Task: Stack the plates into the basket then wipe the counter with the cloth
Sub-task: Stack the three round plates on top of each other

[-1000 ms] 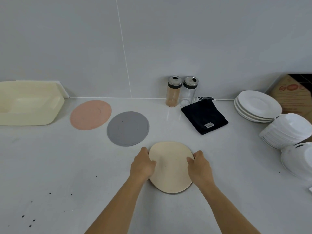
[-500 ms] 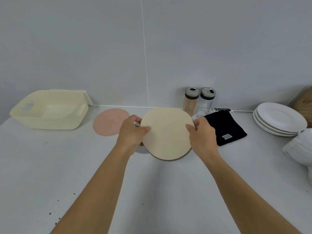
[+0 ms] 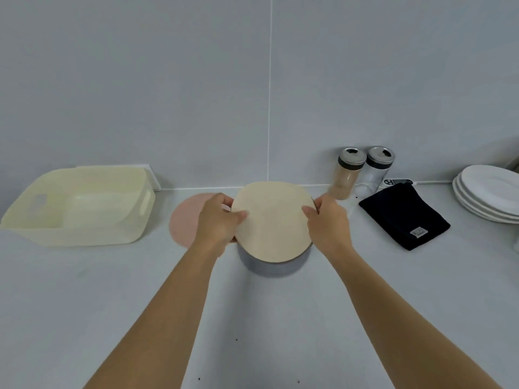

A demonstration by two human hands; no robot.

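While the white bench (image 3: 84, 304) fills the lower frame, the cream basket (image 3: 132, 220) sits on it at middle left, against the wall, holding no plates. A stack of white plates (image 3: 488, 192) rests at the right edge of the frame. The cream plate (image 3: 273, 223) is at frame centre, held above the bench and tilted toward the camera. It hangs over the grey plate (image 3: 269, 266), which lies flat on the bench and shows only along its near rim. The pink plate (image 3: 184, 220) lies flat just left of the grey plate, partly hidden by the left hand (image 3: 217, 223). The black cloth (image 3: 401, 216) lies folded on the bench at middle right, between the white plates and two shaker jars (image 3: 362, 172) standing by the wall. The left hand's fingers are closed on the cream plate's left rim, thumb on its face. The right hand (image 3: 328, 221) grips the right rim the same way. Small dark specks (image 3: 236, 339) dot the bench at the bottom of the frame.
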